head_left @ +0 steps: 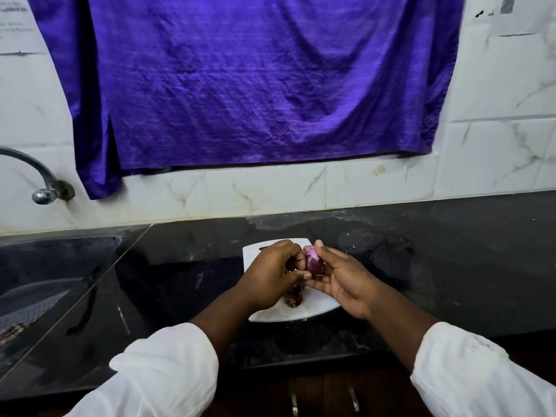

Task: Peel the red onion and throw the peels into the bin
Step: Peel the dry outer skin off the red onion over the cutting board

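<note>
**Red onion up off the board, both hands on it**

Centre of the frame, and the red onion (313, 261) is held in the air just above the white cutting board (260, 260), caught between two hands. The left hand (270, 276) comes in from the left with its fingers (296, 256) curled tight, thumb tip pressed to the onion's lower side. It's a pinch right at the skin. The right hand (346, 281) cradles it from the other side: fingers (322, 285) loosely bent underneath, thumb standing up at the top.

Look at the board: a small heap of dark purple peels (293, 297) lies on it, directly below the hands. Over at the left edge, the sink (60, 245) is sunk into the black worktop (451, 266), with something grey and slatted inside that is too dim to name.

The onion itself is glossy deep purple down its flank, with a paler pinkish-white patch at the top.
</note>
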`<state>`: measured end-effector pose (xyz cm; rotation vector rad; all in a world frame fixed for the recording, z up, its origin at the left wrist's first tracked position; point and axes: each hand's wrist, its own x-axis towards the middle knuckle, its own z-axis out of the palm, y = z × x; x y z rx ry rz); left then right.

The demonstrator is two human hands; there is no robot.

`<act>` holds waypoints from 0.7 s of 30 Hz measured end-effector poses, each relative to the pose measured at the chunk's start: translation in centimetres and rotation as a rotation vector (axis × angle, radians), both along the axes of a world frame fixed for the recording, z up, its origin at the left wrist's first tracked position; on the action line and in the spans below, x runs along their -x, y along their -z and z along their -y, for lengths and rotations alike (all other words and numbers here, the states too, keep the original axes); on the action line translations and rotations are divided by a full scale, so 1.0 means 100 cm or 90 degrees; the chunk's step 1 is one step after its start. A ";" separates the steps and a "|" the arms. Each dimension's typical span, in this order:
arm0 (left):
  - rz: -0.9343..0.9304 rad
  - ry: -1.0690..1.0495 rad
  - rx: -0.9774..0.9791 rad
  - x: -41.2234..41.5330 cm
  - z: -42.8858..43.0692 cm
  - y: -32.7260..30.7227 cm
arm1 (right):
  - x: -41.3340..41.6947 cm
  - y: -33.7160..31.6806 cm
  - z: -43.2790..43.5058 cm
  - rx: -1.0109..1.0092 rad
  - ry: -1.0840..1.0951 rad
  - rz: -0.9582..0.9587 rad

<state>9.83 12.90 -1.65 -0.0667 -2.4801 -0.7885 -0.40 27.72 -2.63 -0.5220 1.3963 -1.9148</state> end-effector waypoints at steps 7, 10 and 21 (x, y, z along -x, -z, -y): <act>-0.077 0.012 -0.065 -0.001 -0.002 0.006 | 0.005 0.002 -0.001 -0.012 0.004 -0.028; -0.104 0.012 -0.066 0.000 -0.002 0.003 | 0.005 0.003 -0.003 -0.018 0.002 -0.038; -0.003 -0.002 0.006 0.001 -0.002 -0.008 | 0.002 -0.001 -0.003 -0.052 0.011 -0.090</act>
